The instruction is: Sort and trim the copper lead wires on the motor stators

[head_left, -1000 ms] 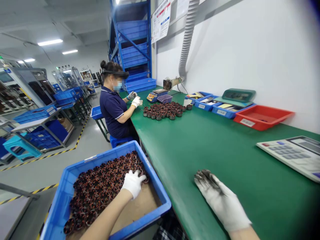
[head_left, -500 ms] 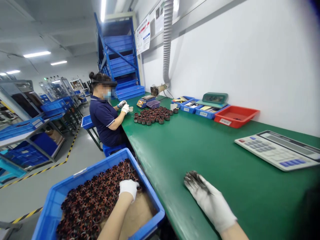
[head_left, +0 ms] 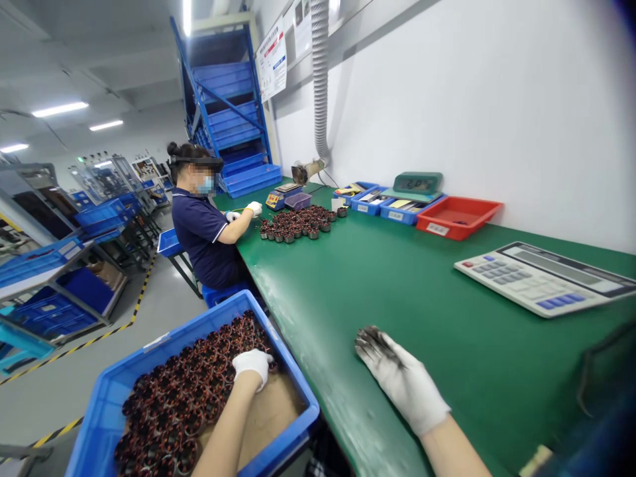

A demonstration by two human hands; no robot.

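Wire-wound ring parts (head_left: 183, 384) stand in close rows inside a blue crate (head_left: 104, 404), and a second group (head_left: 298, 223) of similar parts lies on the long green counter (head_left: 397, 285). This counter, the largest thing, runs along the white wall. At its far part sits a co-worker (head_left: 199, 222) in a dark blue shirt. The crate is just beside the near edge of the counter, with its brown bottom visible at one corner. On the counter lie a large white calculator (head_left: 541, 275) and, farther, a red tray (head_left: 457, 218). The gloved left hand (head_left: 251, 368) is over the edge of the rows; its grip is bent down, and I cannot tell if it pinches a part. The gloved right hand (head_left: 402, 377) is above the counter, fingers extended side by side, fingertips blackened.
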